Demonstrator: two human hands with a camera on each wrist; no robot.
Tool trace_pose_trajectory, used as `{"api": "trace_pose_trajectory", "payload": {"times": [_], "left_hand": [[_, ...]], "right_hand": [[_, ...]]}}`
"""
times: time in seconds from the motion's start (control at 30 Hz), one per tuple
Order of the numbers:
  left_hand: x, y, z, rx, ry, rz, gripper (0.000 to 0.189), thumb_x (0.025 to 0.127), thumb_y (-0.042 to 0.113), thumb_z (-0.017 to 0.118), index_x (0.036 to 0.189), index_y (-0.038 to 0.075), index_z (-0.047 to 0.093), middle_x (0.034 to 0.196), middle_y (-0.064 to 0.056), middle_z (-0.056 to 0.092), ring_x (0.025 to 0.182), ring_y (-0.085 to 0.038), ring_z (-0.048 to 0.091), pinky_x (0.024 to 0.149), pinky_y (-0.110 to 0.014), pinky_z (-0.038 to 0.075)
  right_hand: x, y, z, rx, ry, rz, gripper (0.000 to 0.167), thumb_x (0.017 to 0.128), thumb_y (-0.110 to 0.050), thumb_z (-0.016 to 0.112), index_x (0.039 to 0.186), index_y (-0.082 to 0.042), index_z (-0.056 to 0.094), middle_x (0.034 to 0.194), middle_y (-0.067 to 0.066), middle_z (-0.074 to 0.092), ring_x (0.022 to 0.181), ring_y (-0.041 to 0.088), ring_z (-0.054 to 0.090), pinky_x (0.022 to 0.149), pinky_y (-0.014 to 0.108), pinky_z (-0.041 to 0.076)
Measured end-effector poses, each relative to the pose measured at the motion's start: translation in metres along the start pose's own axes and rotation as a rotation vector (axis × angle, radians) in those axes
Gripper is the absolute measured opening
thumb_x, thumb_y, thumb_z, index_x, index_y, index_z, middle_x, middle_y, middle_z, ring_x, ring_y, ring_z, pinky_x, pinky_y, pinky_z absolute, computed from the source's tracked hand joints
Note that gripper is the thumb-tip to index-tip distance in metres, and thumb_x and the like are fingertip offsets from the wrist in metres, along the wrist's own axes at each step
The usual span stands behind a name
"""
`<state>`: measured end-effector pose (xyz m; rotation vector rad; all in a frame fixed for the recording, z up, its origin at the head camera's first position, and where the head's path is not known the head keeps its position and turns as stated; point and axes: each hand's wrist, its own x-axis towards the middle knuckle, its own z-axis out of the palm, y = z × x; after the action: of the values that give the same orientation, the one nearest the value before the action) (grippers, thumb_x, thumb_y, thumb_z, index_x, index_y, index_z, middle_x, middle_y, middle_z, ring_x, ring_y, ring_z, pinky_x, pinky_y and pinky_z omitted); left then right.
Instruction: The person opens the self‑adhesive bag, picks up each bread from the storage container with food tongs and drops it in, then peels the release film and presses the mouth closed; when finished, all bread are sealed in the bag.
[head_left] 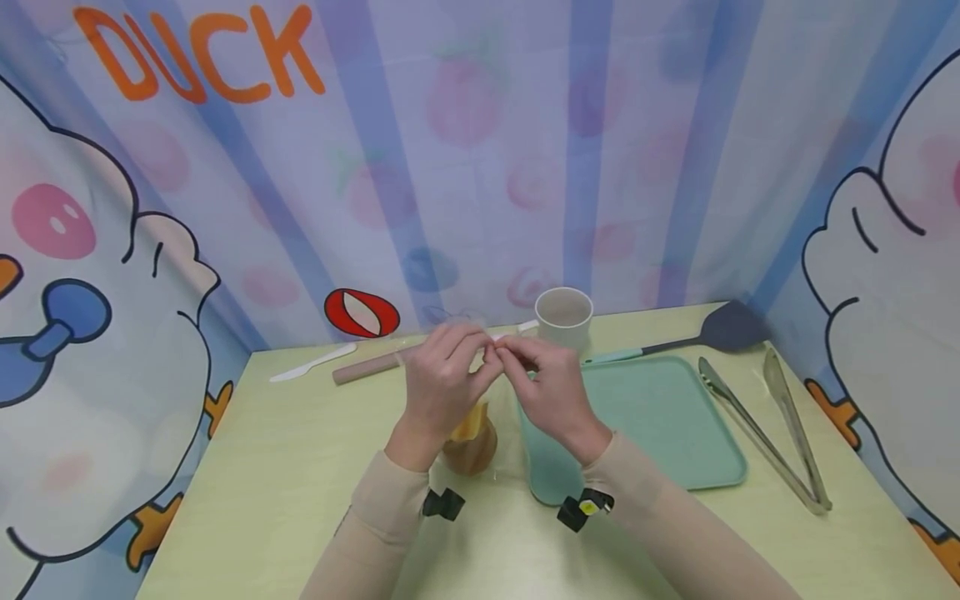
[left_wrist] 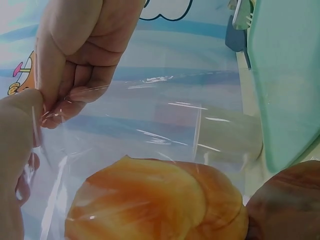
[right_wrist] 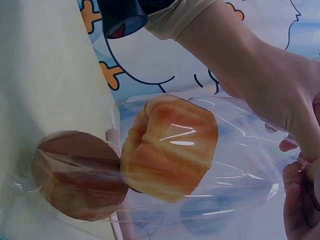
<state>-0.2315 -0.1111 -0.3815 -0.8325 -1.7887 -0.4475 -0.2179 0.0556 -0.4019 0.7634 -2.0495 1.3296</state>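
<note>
My left hand (head_left: 448, 371) and right hand (head_left: 551, 387) meet above the table, fingertips close together. Between them they pinch the gathered top edge of a clear plastic bag (right_wrist: 240, 165), which hangs down below. Inside the bag is a golden bread roll (right_wrist: 175, 145) with folded layers. Under it sits a round brown bun (right_wrist: 80, 172), at the bag's bottom. From the head view, the left wrist partly covers the roll (head_left: 470, 423) and the bun (head_left: 474, 457).
A green tray (head_left: 660, 425) lies to the right, with metal tongs (head_left: 780, 442) beyond it. Behind it are a dark spatula (head_left: 731, 327) and a white mug (head_left: 564, 317). At the back left lie a white plastic knife (head_left: 313, 363) and a pinkish-brown rod (head_left: 369, 367). A printed curtain rises behind.
</note>
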Motion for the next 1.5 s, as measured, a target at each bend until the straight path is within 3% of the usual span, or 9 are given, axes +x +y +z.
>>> {"api": "trace_pose_trajectory", "payload": {"times": [0.3, 0.73, 0.87, 0.97, 1.07, 1.17, 1.3, 1.4, 1.5], "left_hand": [[-0.002, 0.002, 0.002, 0.027, 0.048, -0.023, 0.008, 0.081, 0.002, 0.066, 0.077, 0.002, 0.072, 0.080, -0.008, 0.073, 0.070, -0.024, 0.070, 0.059, -0.033, 0.059], [-0.009, 0.001, 0.004, -0.025, 0.034, -0.180, 0.004, 0.080, 0.000, 0.066, 0.081, 0.004, 0.066, 0.078, -0.010, 0.069, 0.059, -0.020, 0.061, 0.048, -0.030, 0.050], [-0.006, -0.006, -0.003, -0.101, 0.070, -0.322, 0.006, 0.085, 0.000, 0.061, 0.084, 0.002, 0.066, 0.076, -0.011, 0.066, 0.059, -0.023, 0.060, 0.049, -0.032, 0.050], [-0.003, -0.013, -0.012, -0.253, 0.098, -0.477, 0.011, 0.091, 0.001, 0.057, 0.091, 0.002, 0.068, 0.082, -0.010, 0.073, 0.063, -0.022, 0.062, 0.050, -0.028, 0.047], [-0.003, -0.016, -0.018, -0.454, 0.058, -0.587, 0.012, 0.099, 0.002, 0.054, 0.099, 0.000, 0.066, 0.089, -0.008, 0.078, 0.066, -0.020, 0.067, 0.048, -0.021, 0.043], [-0.004, -0.016, -0.022, -0.571, -0.007, -0.656, 0.009, 0.102, 0.002, 0.056, 0.104, -0.002, 0.064, 0.088, -0.010, 0.077, 0.071, -0.018, 0.070, 0.052, -0.018, 0.047], [-0.006, -0.019, -0.025, -0.565, -0.057, -0.622, 0.009, 0.102, 0.002, 0.063, 0.105, 0.001, 0.071, 0.088, -0.012, 0.075, 0.077, -0.018, 0.071, 0.067, -0.019, 0.055], [-0.007, -0.025, -0.028, -0.501, -0.073, -0.486, 0.008, 0.097, 0.000, 0.072, 0.104, 0.002, 0.077, 0.092, -0.011, 0.078, 0.080, -0.020, 0.074, 0.078, -0.023, 0.060], [-0.007, -0.030, -0.030, -0.381, -0.059, -0.326, 0.012, 0.089, 0.000, 0.081, 0.101, 0.001, 0.080, 0.093, -0.012, 0.080, 0.081, -0.023, 0.078, 0.078, -0.031, 0.063]], "right_hand": [[0.001, 0.001, 0.001, 0.015, -0.007, 0.002, 0.012, 0.101, -0.008, 0.071, 0.106, -0.004, 0.081, 0.098, 0.008, 0.080, 0.077, 0.013, 0.074, 0.069, 0.028, 0.063], [-0.001, -0.003, 0.003, 0.099, -0.016, 0.131, 0.016, 0.105, -0.011, 0.066, 0.104, -0.005, 0.080, 0.092, 0.005, 0.079, 0.076, 0.011, 0.073, 0.068, 0.027, 0.061], [-0.002, 0.000, 0.000, 0.137, 0.011, 0.221, 0.016, 0.105, -0.010, 0.065, 0.104, -0.001, 0.079, 0.088, 0.007, 0.078, 0.076, 0.014, 0.073, 0.070, 0.025, 0.061], [-0.001, 0.004, -0.002, 0.189, 0.040, 0.290, 0.015, 0.104, -0.007, 0.065, 0.103, 0.002, 0.078, 0.088, 0.010, 0.078, 0.078, 0.019, 0.074, 0.073, 0.023, 0.061], [0.000, 0.006, -0.004, 0.220, 0.047, 0.316, 0.015, 0.103, -0.006, 0.066, 0.103, 0.003, 0.078, 0.090, 0.012, 0.078, 0.080, 0.023, 0.076, 0.075, 0.024, 0.061], [0.000, 0.006, -0.005, 0.226, 0.044, 0.327, 0.016, 0.104, -0.007, 0.066, 0.104, 0.003, 0.078, 0.091, 0.013, 0.078, 0.081, 0.024, 0.076, 0.075, 0.024, 0.062], [0.000, 0.005, -0.005, 0.225, 0.046, 0.342, 0.016, 0.103, -0.006, 0.066, 0.104, 0.003, 0.078, 0.091, 0.013, 0.078, 0.080, 0.022, 0.075, 0.074, 0.024, 0.062], [0.000, 0.005, -0.005, 0.227, 0.049, 0.341, 0.015, 0.103, -0.006, 0.066, 0.104, 0.004, 0.078, 0.090, 0.013, 0.078, 0.079, 0.021, 0.075, 0.074, 0.024, 0.062], [0.000, 0.006, -0.005, 0.229, 0.049, 0.333, 0.016, 0.103, -0.006, 0.066, 0.103, 0.004, 0.078, 0.091, 0.013, 0.078, 0.079, 0.019, 0.075, 0.075, 0.024, 0.061]]}}
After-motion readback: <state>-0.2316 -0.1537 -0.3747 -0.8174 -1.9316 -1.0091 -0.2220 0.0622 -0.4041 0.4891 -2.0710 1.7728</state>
